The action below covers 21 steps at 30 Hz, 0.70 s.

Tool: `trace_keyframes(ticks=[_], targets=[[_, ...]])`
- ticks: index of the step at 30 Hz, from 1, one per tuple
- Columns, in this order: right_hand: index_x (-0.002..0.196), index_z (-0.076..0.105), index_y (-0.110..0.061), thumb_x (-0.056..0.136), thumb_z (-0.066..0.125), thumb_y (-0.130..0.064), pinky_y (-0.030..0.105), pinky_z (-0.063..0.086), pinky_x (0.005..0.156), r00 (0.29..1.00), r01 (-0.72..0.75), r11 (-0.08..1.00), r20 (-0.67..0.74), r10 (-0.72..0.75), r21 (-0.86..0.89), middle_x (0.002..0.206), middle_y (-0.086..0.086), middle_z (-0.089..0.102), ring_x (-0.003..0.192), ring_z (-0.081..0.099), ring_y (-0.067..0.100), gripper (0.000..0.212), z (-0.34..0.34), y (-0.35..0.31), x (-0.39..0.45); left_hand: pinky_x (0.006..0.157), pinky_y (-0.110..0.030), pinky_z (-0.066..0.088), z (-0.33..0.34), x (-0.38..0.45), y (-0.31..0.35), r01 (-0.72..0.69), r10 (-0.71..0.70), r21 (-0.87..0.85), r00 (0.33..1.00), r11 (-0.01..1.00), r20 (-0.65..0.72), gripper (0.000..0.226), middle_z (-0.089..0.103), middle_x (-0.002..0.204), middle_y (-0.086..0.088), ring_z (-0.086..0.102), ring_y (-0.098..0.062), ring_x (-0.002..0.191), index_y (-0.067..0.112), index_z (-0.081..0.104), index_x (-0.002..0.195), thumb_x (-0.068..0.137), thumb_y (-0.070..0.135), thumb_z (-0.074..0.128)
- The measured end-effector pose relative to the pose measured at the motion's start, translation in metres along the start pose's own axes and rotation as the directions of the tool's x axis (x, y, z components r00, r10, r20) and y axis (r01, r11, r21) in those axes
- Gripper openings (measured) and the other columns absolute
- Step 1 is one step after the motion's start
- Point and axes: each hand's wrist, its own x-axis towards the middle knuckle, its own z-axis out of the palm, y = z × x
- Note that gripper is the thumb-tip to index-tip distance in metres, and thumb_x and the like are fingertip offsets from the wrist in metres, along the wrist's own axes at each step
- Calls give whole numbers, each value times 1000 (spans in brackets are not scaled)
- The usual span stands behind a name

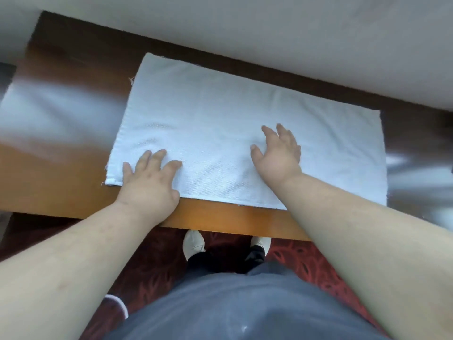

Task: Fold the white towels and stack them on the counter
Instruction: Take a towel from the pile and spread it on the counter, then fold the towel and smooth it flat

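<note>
A white towel (220, 114) lies spread flat on the glossy wooden counter (61, 168), its long side running left to right. My left hand (149, 182) rests palm down on the towel's near left corner with straight fingers. Near the towel's middle, my right hand (277, 153) lies flat on the cloth, fingers spread and slightly lifted. Neither hand grips the fabric.
A pale wall (269, 33) rises right behind the counter's dark back edge. The counter's front edge (220, 219) runs just under my wrists. Below it are red patterned carpet (152, 266) and my white shoes (193, 241).
</note>
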Motion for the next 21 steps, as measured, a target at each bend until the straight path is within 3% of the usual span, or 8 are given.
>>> trace_keyframes(ticks=[2,4,6,9,13,17,19,21], targets=[[154,29,-30,99,44,-46,48,2,122,988,-149,989,-36,149,-1,166,2,9,153,-1,21,60,-12,54,-14,116,-55,10,-11,4,14,-56,61,70,996,996,-62,65,20,157,-4,10,-29,146,34,34,143,81,31,51],[155,29,-28,99,42,-45,49,4,122,959,-271,962,-82,272,27,166,4,9,152,1,22,59,-22,101,-23,112,-46,24,-21,10,43,-247,258,111,961,963,-101,60,34,150,-3,26,-28,138,32,44,140,81,27,55],[155,27,-29,99,40,-47,51,6,122,928,-362,932,-85,363,24,166,5,9,152,1,24,60,-27,138,-29,101,-39,36,-29,17,83,-451,462,116,883,885,-81,54,43,143,0,38,-25,129,33,48,138,85,24,54],[157,14,-35,97,37,-57,53,7,121,918,-394,918,33,395,-41,167,3,1,153,-5,26,68,-25,175,-35,97,-36,38,-27,27,147,-633,638,109,770,767,-17,52,42,140,2,41,-24,125,34,44,140,90,21,49],[158,6,-37,92,38,-66,50,5,122,950,-301,952,65,305,-60,167,1,-6,153,-7,25,79,-20,204,-37,94,-37,41,-13,35,204,-704,690,181,710,687,142,45,47,130,2,43,-23,117,33,47,133,89,44,47],[155,24,-34,93,42,-63,42,7,122,959,-259,950,-75,275,176,167,0,10,153,1,20,71,-27,228,-47,73,-33,36,-18,49,246,-699,714,310,695,644,85,48,58,100,7,53,-19,92,32,61,108,91,63,29],[156,24,-31,97,39,-56,44,7,122,939,-274,937,-152,310,216,166,2,12,153,3,21,65,-29,245,-60,78,-34,39,-23,63,277,-725,746,271,665,634,36,43,60,106,7,54,-19,97,32,62,112,96,55,29],[158,12,-30,99,33,-57,49,3,122,952,-289,954,-81,295,77,167,4,2,153,-5,23,68,-24,265,-76,92,-36,40,-26,82,313,-736,752,206,659,645,2,40,55,129,3,49,-22,116,31,55,129,100,46,30]])
